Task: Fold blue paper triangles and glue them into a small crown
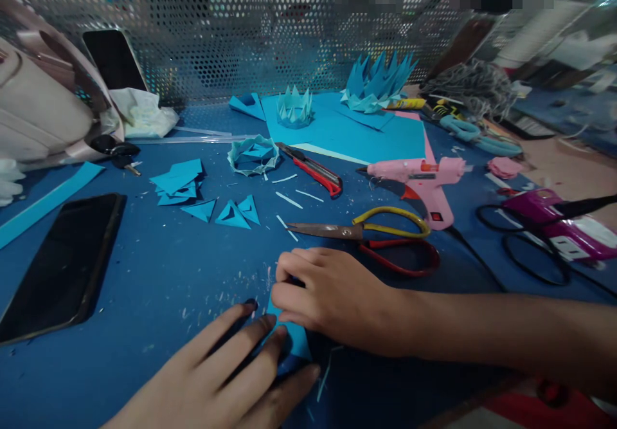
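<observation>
A small piece of blue paper [295,339] lies on the blue tabletop near the front edge, partly hidden under both hands. My left hand [226,368] has its fingers spread, with some fingertips resting on the paper. Curled closed, my right hand [322,294] presses on the paper's far end; its fingertips are partly hidden. Just beyond the right hand are scissors [359,231] with one yellow and one red handle. Folded blue paper triangles [234,213] and a stack of blue paper pieces [178,181] lie farther off to the left.
A red utility knife [315,168], a pink glue gun [419,175] and a purple power strip [559,223] with black cords lie right of centre. Folded paper crowns [294,107] stand on blue sheets at the back. A phone [62,262] and a bag [43,101] are left.
</observation>
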Demonstrator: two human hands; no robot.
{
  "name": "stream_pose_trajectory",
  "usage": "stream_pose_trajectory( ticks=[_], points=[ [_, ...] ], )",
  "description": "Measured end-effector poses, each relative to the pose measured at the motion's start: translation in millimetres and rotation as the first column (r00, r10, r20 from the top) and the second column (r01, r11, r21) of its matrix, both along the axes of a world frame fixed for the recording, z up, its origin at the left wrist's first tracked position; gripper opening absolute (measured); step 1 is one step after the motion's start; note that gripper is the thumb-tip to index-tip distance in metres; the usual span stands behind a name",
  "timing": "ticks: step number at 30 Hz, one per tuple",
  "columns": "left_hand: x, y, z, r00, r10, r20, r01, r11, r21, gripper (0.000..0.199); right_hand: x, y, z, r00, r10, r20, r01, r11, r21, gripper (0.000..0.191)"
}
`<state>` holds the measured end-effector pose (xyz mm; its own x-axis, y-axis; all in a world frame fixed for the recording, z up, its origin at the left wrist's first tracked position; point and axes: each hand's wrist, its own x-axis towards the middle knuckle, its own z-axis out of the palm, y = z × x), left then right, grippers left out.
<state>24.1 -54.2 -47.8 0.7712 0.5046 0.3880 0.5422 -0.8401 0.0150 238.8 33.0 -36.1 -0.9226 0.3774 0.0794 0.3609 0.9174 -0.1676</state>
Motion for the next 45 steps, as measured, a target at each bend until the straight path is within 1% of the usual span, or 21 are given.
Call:
stream_pose_trajectory(
  ticks=[5, 9, 11, 14, 17, 18, 20, 22, 23, 25, 27, 30, 35, 45],
  points=[
    [-1, 4, 4.5, 1.0, -0.008, -0.008, 0.008, 0.999, -0.032, 0.031, 0, 0, 0.4, 1.0, 0.004, 0.015, -0.004, 1.0, -0.01, 0.01],
    [0, 6, 7.0, 0.998, -0.012, -0.066, 0.008, 0.998, -0.056, 0.036, 0, 0, 0.3, 1.0, 0.011, 0.006, -0.011, 1.0, 0.001, 0.01],
    [1, 5, 6.7, 0.998, 0.007, -0.055, -0.009, 0.999, -0.048, 0.033, -1, -1, 0.4, 1.0, 0.006, 0.005, -0.006, 1.0, 0.001, 0.011],
    [0, 2, 5.4, 1.0, 0.028, 0.001, -0.028, 0.999, -0.025, 0.03, -2, -2, 0.9, 1.0, -0.01, 0.012, 0.01, 1.0, -0.003, 0.018],
    [-1, 1, 5.1, 1.0, 0.005, -0.008, -0.006, 1.0, -0.027, 0.03, -1, 0, 2.3, 1.0, -0.003, 0.014, 0.003, 1.0, -0.025, 0.021],
    [-2, 1, 5.4, 1.0, -0.006, -0.018, 0.006, 1.0, -0.027, 0.031, 1, 2, 3.1, 1.0, 0.005, 0.005, -0.005, 0.998, -0.064, 0.022],
    [-2, 3, 6.5, 0.999, -0.015, -0.033, 0.014, 0.999, -0.033, 0.032, 4, 9, 5.7, 0.998, 0.039, -0.038, -0.046, 0.978, -0.201, 0.025],
    [-2, 3, 7.7, 1.0, -0.007, -0.023, 0.006, 0.999, -0.038, 0.031, 9, 17, 8.9, 0.99, 0.089, -0.108, -0.123, 0.923, -0.363, 0.024],
    [-1, 3, 8.2, 1.0, 0.008, -0.015, -0.008, 0.999, -0.041, 0.03, 11, 21, 10.5, 0.985, 0.105, -0.137, -0.154, 0.894, -0.421, 0.022],
    [0, 3, 8.9, 1.0, 0.016, 0.004, -0.016, 0.999, -0.038, 0.028, 14, 27, 12.9, 0.977, 0.126, -0.169, -0.195, 0.847, -0.494, 0.017],
    [0, 2, 9.3, 1.0, 0.023, 0.007, -0.022, 0.999, -0.049, 0.028, 15, 29, 14.3, 0.975, 0.135, -0.174, -0.208, 0.824, -0.527, 0.013],
    [1, 2, 9.7, 1.0, 0.02, 0.001, -0.02, 0.998, -0.066, 0.028, 14, 28, 14.8, 0.975, 0.142, -0.173, -0.214, 0.816, -0.536, 0.011],
    [3, 5, 9.8, 1.0, 0.013, -0.013, -0.014, 0.998, -0.064, 0.028, 13, 24, 14.6, 0.979, 0.137, -0.152, -0.196, 0.843, -0.502, 0.012],
    [0, 0, 7.9, 1.0, 0.029, 0.012, -0.029, 0.998, -0.053, 0.03, 14, 24, 14.6, 0.975, 0.17, -0.142, -0.217, 0.859, -0.464, 0.014]
  ],
)
